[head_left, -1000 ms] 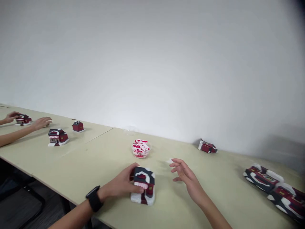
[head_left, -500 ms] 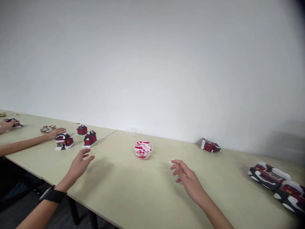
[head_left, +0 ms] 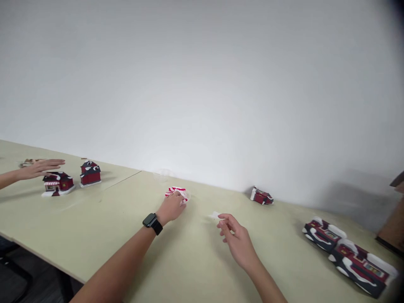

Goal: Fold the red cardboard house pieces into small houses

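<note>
Left grip (head_left: 172, 207) directly over red-white pieces (head_left: 177, 189) (cannot tell if clamped or apart).

A craft workroom. Pale tabletops (head_left: 195, 261) stand end to end against a plain white wall (head_left: 202, 84); they carry repeated snow-roofed model houses (head_left: 61, 184) and a clear tub (head_left: 189, 196) of red-and-white striped pieces (head_left: 168, 193), while a co-worker's hand (head_left: 37, 169) appears farther along the same row.
</note>
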A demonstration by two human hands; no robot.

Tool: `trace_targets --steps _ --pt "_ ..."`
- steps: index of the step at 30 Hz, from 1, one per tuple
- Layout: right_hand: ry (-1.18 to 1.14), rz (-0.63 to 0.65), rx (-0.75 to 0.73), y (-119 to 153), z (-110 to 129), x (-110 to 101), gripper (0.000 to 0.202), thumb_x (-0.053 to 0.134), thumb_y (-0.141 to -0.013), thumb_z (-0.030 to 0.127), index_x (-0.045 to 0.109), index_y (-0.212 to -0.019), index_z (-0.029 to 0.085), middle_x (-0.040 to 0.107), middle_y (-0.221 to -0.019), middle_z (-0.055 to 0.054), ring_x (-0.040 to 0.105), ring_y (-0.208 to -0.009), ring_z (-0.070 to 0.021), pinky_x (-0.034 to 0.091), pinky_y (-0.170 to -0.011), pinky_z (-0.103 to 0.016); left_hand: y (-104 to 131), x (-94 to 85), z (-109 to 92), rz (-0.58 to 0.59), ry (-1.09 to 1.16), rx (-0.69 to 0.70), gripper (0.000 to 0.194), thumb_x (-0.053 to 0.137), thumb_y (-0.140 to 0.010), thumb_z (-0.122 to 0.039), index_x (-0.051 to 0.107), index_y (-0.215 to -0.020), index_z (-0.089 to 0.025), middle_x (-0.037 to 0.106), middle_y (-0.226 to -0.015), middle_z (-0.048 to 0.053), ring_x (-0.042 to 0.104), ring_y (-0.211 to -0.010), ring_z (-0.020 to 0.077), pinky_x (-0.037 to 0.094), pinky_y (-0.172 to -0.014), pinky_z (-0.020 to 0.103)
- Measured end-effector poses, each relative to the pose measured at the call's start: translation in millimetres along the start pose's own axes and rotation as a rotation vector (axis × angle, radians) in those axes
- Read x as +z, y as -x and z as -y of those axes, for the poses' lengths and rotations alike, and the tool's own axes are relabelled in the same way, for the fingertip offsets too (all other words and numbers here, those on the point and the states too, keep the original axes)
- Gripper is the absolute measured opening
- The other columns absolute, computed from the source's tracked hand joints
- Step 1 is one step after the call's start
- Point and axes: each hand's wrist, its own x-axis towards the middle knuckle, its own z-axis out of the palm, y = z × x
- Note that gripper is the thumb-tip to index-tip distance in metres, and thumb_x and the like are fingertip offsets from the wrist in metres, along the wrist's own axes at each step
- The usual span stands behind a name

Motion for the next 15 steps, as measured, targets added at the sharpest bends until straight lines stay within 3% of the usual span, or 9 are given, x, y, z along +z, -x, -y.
trace_targets --steps 3,6,9,12,15 --pt "0.018 0.01 -0.004 1 0 2 0.053 0.046 -0.092 0.069 0.059 -0.115 0.024 0.068 -0.099 -0.006 0.062 -0.085 -0.0219 0.051 -0.074 -0.035 3 12.9 8 -0.033 0.037 -0.016 0.025 0.049 -0.095 -0.029 0.071 -0.098 -0.017 0.067 -0.116 0.012 0.064 -0.108 0.0248 0.051 -0.096 0.04" --pt "0.024 0.028 -0.002 3 1 5 0.05 0.047 -0.093 0.068 0.059 -0.115 0.025 0.067 -0.099 -0.005 0.061 -0.085 -0.0216 0.05 -0.074 -0.034 8 13.8 10 -0.046 0.048 0.012 0.027 0.048 -0.097 -0.03 0.07 -0.089 -0.017 0.068 -0.108 0.009 0.064 -0.101 0.0206 0.051 -0.09 0.033" --pt "0.02 0.044 0.006 3 0 5 0.047 0.048 -0.093 0.065 0.059 -0.115 0.025 0.066 -0.099 -0.005 0.059 -0.086 -0.0215 0.048 -0.073 -0.033 9 14.6 7 -0.06 0.016 0.006 0.028 0.046 -0.098 -0.03 0.071 -0.09 -0.018 0.068 -0.109 0.009 0.064 -0.102 0.0216 0.051 -0.091 0.035" --pt "0.029 0.025 0.006 4 -1 5 0.044 0.049 -0.092 0.061 0.061 -0.112 0.023 0.062 -0.091 -0.004 0.055 -0.079 -0.0198 0.044 -0.068 -0.03 10 21.1 -1 -0.092 -0.105 -0.015 0.027 0.046 -0.097 -0.028 0.071 -0.103 -0.017 0.066 -0.122 0.012 0.059 -0.119 0.0273 0.043 -0.109 0.046" --pt "0.058 0.025 0.005 5 6 15 0.044 0.048 -0.092 0.057 0.067 -0.108 0.02 0.043 -0.067 0.003 0.04 -0.062 -0.0153 0.033 -0.059 -0.027 10 30.1 -10 -0.104 -0.227 -0.04 0.033 0.048 -0.096 -0.025 0.066 -0.119 -0.011 0.063 -0.132 0.016 0.052 -0.129 0.0305 0.036 -0.117 0.049"
